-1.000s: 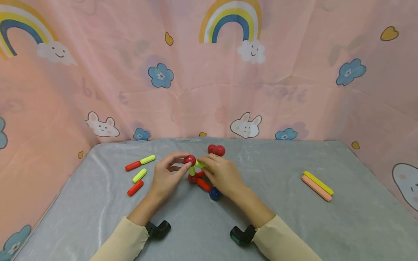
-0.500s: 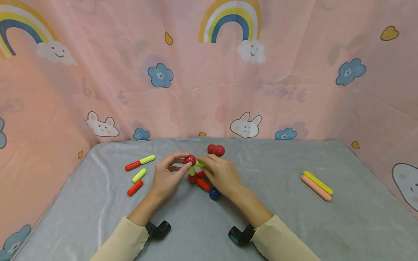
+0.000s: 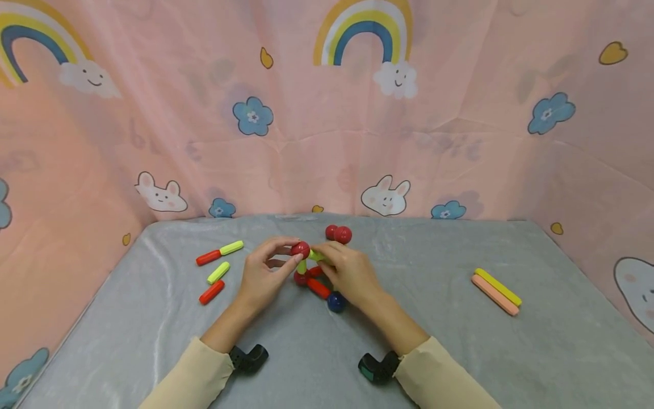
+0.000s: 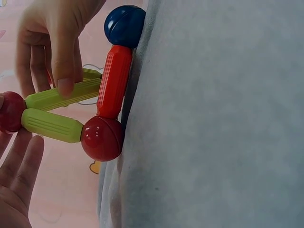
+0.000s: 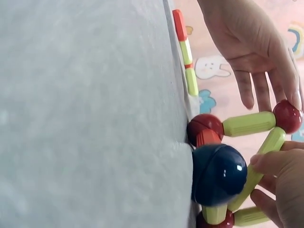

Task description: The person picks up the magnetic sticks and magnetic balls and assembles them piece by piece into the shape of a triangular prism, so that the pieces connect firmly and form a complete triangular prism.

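The left hand (image 3: 263, 272) pinches a red ball (image 3: 301, 250) between thumb and fingers. From this ball a yellow-green rod (image 4: 52, 126) runs down to a lower red ball (image 4: 102, 137) on the table. A second yellow-green rod (image 5: 259, 171) slants away from the upper ball, and the right hand (image 3: 352, 272) pinches it. A red rod (image 3: 319, 288) links the lower red ball with a dark blue ball (image 3: 336, 301). In the right wrist view, another red ball (image 5: 216, 221) shows at the bottom edge. The right hand hides part of the build in the head view.
On the grey cloth (image 3: 429, 352), red rods (image 3: 212, 292) and yellow-green rods (image 3: 218, 272) lie at the left. Two red balls (image 3: 343, 234) rest behind the hands. A yellow stick (image 3: 498, 286) and a peach stick (image 3: 494, 294) lie at the right. A printed curtain (image 3: 306, 147) hangs behind.
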`<state>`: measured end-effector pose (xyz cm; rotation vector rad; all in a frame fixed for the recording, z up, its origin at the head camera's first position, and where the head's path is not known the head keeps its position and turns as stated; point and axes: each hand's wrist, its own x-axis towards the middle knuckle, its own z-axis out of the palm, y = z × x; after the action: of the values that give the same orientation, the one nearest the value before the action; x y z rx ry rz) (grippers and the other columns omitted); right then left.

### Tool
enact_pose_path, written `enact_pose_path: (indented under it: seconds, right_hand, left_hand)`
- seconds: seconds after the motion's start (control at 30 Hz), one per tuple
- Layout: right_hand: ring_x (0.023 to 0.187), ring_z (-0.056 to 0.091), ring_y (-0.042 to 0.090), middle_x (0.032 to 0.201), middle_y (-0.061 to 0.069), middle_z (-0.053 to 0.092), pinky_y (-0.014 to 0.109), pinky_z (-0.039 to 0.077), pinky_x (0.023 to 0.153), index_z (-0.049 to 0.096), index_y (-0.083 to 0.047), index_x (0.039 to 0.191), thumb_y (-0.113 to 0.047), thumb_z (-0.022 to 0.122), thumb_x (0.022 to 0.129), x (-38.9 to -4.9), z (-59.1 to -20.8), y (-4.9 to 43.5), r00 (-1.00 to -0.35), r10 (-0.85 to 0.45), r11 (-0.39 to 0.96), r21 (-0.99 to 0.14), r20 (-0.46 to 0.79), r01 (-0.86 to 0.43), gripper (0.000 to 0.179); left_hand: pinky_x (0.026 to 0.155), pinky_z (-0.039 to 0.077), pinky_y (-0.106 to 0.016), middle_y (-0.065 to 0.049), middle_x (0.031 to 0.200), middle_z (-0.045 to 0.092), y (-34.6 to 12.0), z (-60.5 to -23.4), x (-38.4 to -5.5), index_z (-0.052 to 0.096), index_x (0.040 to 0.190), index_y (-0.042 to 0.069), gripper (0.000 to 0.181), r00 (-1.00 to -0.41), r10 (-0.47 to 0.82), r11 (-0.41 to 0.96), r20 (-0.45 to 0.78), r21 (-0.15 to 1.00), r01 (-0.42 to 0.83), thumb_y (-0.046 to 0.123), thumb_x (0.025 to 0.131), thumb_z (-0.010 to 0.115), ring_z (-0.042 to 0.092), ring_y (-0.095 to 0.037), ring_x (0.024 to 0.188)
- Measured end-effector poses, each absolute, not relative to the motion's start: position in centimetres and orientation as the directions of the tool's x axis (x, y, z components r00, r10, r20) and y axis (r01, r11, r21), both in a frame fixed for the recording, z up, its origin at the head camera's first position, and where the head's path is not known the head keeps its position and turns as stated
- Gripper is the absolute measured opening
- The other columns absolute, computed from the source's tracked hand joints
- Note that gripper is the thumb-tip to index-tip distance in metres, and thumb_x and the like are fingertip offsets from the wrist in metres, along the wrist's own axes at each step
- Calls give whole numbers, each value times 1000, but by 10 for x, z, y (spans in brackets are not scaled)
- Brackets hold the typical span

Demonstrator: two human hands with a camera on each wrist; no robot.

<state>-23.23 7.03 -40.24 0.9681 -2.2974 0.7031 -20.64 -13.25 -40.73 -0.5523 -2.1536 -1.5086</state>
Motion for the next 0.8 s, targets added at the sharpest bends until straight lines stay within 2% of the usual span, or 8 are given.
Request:
enact_pose_path:
  seconds: [0.17, 0.3, 0.37, 0.43, 0.5, 0.57, 0.67, 0.8]
  right_hand:
    - [78, 73, 16, 96, 7, 77, 26, 61, 71, 75, -4, 106, -5, 81, 83, -237, -397, 83, -509, -448, 511, -256, 735, -820, 24]
    - [57, 64, 13, 74, 8, 74, 22, 56, 56, 75, 0, 90, 0, 76, 82, -245, -394, 101, -449, -288, 449, -296, 846, -843, 8]
    - [54, 62, 13, 71, 9, 73, 20, 53, 53, 75, 0, 89, -1, 73, 85, -249, -394, 109, -525, -193, 441, -405, 829, -801, 5]
    - [58, 64, 16, 74, 10, 74, 21, 54, 55, 75, 0, 95, -3, 71, 88, -253, -395, 114, -658, -134, 432, -553, 741, -712, 9]
    - [73, 70, 20, 89, 12, 76, 25, 58, 66, 73, -2, 106, -5, 68, 90, -256, -400, 117, -797, -147, 424, -690, 586, -586, 18]
    - [93, 73, 26, 107, 14, 76, 36, 61, 82, 69, -3, 120, -6, 66, 90, -259, -407, 119, -881, -226, 422, -773, 415, -473, 30]
    - [117, 67, 33, 129, 18, 68, 50, 54, 101, 58, -4, 137, -7, 66, 90, -260, -418, 119, -902, -369, 421, -826, 222, -376, 48]
    - [118, 66, 32, 131, 15, 67, 51, 51, 105, 57, -5, 138, -16, 72, 92, -260, -426, 117, -880, -444, 410, -835, 167, -366, 49]
  left_hand:
    - [78, 60, -23, -8, 118, 72, -133, -408, -207, 71, 120, 10, 29, -821, 60, 327, 567, 766, 553, 10, 92, 74, 70, -12, 99]
    - [79, 60, -23, -9, 119, 71, -133, -408, -207, 70, 121, 11, 29, -827, 61, 328, 559, 771, 546, 11, 92, 74, 70, -14, 100]
    - [79, 60, -23, -9, 119, 71, -133, -408, -207, 70, 121, 11, 30, -828, 63, 328, 557, 772, 544, 11, 91, 75, 71, -16, 101]
    - [79, 60, -24, -9, 118, 72, -133, -407, -207, 71, 120, 10, 30, -827, 64, 327, 558, 771, 546, 12, 91, 75, 71, -18, 101]
    - [78, 61, -25, -9, 117, 72, -133, -407, -208, 71, 120, 11, 30, -825, 61, 327, 561, 770, 548, 12, 91, 76, 71, -19, 100]
    - [78, 61, -27, -8, 116, 72, -133, -408, -208, 71, 119, 11, 30, -822, 59, 327, 566, 767, 551, 11, 90, 76, 71, -18, 99]
    - [77, 62, -31, -7, 116, 72, -134, -409, -208, 71, 120, 12, 33, -817, 61, 326, 574, 762, 560, 9, 88, 78, 72, -17, 98]
    - [77, 62, -31, -5, 116, 72, -133, -409, -209, 69, 121, 12, 37, -816, 71, 335, 574, 757, 561, 9, 86, 80, 72, -16, 99]
